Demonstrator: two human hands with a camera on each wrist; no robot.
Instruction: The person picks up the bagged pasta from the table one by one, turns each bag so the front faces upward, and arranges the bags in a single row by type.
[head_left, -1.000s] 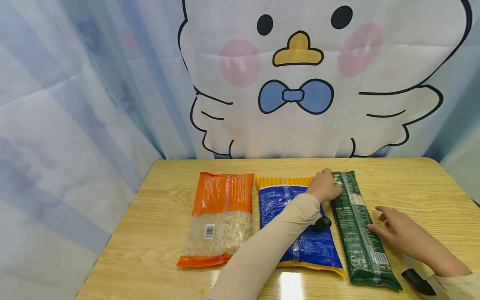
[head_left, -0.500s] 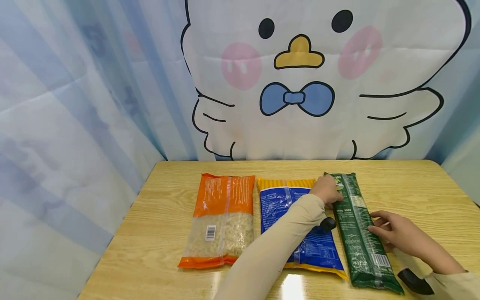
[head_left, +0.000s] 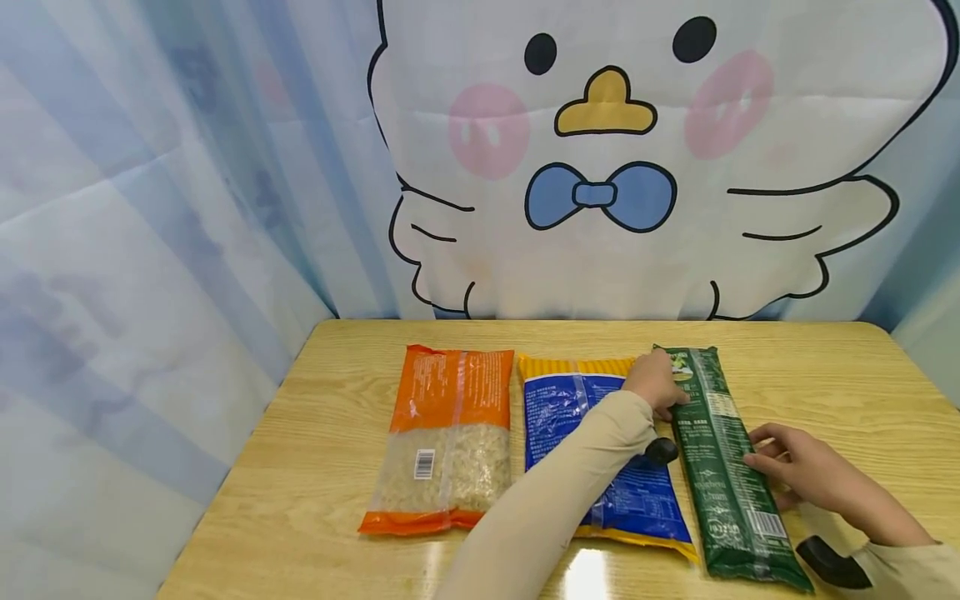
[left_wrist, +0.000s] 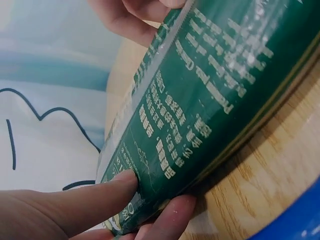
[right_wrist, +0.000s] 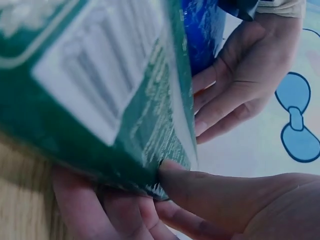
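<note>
A long green spaghetti bag [head_left: 723, 467] lies on the table, its barcode end toward me. My left hand [head_left: 654, 382] grips its far left edge; in the left wrist view the thumb [left_wrist: 112, 192] lies on top and fingers reach under the side. At the right edge my right hand [head_left: 813, 468] pinches the bag, thumb [right_wrist: 200, 192] above and fingers tucked beneath in the right wrist view. Under my left forearm is a blue and yellow bag [head_left: 555, 417], partly covered. Further left lies an orange bag [head_left: 457, 392] with a see-through lower part showing pale flakes.
The wooden table [head_left: 285, 500] ends at a curtain [head_left: 600, 267] printed with a cartoon bird. Both wrists wear a dark camera mount; the right one [head_left: 832, 562] hangs near the green bag's near corner.
My right hand's fingers have curled in under the green bag's right edge. The left hand has settled slightly lower on its far left edge. The bags lie about where they were.
</note>
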